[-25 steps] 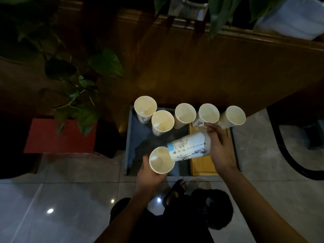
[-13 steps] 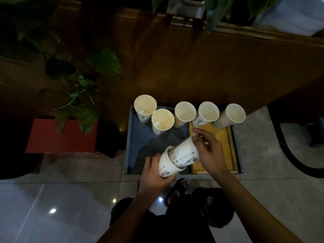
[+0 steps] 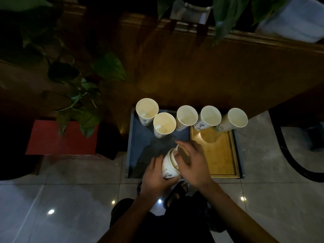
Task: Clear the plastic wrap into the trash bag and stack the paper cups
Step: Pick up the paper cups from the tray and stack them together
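My left hand [image 3: 155,178] grips a short stack of white printed paper cups [image 3: 168,165] from below, tilted over the near part of the low table. My right hand [image 3: 192,163] lies over the stack's mouth, palm pressing on the inner cup. Several single cups stand upright in a row at the table's far side, from the leftmost cup [image 3: 147,110] to the rightmost cup [image 3: 235,119], which leans right. No plastic wrap or trash bag is visible.
The low table has a grey-blue half [image 3: 140,146] and a bamboo tray [image 3: 219,155] on its right. A leafy plant [image 3: 84,106] on a red stand [image 3: 57,137] sits left. A wooden wall [image 3: 192,67] rises behind. My sandalled feet [image 3: 177,190] rest on grey tiles.
The cup in my right hand slid fully into the cup held by my left hand. My right hand moved down-left and now covers the stack's mouth.
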Demonstrator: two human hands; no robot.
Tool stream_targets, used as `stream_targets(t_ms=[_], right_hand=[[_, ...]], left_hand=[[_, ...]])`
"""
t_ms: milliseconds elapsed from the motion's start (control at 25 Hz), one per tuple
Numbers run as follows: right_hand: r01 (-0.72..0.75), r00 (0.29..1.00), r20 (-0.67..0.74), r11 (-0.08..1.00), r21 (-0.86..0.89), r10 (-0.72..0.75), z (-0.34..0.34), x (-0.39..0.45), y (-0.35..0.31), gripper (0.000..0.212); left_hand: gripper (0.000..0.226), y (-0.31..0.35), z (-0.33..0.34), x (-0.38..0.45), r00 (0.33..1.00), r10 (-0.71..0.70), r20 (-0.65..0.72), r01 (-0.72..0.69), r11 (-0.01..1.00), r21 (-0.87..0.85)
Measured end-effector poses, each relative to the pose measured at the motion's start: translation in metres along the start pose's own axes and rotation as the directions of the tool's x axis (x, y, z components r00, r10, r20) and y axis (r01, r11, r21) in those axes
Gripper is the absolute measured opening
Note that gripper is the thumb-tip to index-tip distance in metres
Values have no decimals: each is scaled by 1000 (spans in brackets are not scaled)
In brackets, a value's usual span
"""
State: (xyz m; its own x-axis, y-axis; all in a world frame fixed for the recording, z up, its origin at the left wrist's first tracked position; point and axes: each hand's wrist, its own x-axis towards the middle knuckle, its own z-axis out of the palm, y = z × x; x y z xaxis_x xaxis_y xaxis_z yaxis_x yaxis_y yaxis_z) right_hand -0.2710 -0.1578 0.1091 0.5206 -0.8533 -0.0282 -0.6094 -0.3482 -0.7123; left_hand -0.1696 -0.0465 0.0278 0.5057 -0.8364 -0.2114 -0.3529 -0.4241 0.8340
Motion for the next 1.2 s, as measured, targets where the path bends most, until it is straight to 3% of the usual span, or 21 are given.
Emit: stream_targets(t_ms=[200, 320, 520, 720, 960, 1080, 1120, 1200], right_hand=[[44, 999, 12, 981, -188, -42, 17, -10, -3, 47], [10, 1000, 3, 944, -330, -9, 24, -9, -6, 45], [4, 1000, -18, 890, -456, -14, 30, -3, -6, 48], [-71, 997, -34, 853, -517, 62, 36, -2, -1, 55], [-48, 993, 65, 844, -534, 98, 36, 8, -5, 51], [-87, 968, 151, 831, -549, 201, 34, 37, -10, 58], [-102, 958, 167, 818, -567, 235, 35, 42, -11, 58], [-85, 944, 204, 791, -605, 258, 39, 43, -11, 53]], left_hand=[[57, 5, 9, 12, 999, 17, 33, -20, 996, 86], [64, 4, 15, 22, 997, -27, 68, 19, 992, 121], [55, 1, 25, 34, 985, -98, 140, 92, 994, 53], [79, -4, 36, 38, 974, -137, 178, 144, 989, -26], [47, -12, 38, 38, 959, -178, 221, 220, 959, -181], [80, -9, 38, 42, 970, -119, 211, 170, 956, -240], [89, -7, 36, 42, 960, -144, 240, 213, 932, -292], [73, -5, 35, 39, 949, -161, 271, 233, 937, -261]])
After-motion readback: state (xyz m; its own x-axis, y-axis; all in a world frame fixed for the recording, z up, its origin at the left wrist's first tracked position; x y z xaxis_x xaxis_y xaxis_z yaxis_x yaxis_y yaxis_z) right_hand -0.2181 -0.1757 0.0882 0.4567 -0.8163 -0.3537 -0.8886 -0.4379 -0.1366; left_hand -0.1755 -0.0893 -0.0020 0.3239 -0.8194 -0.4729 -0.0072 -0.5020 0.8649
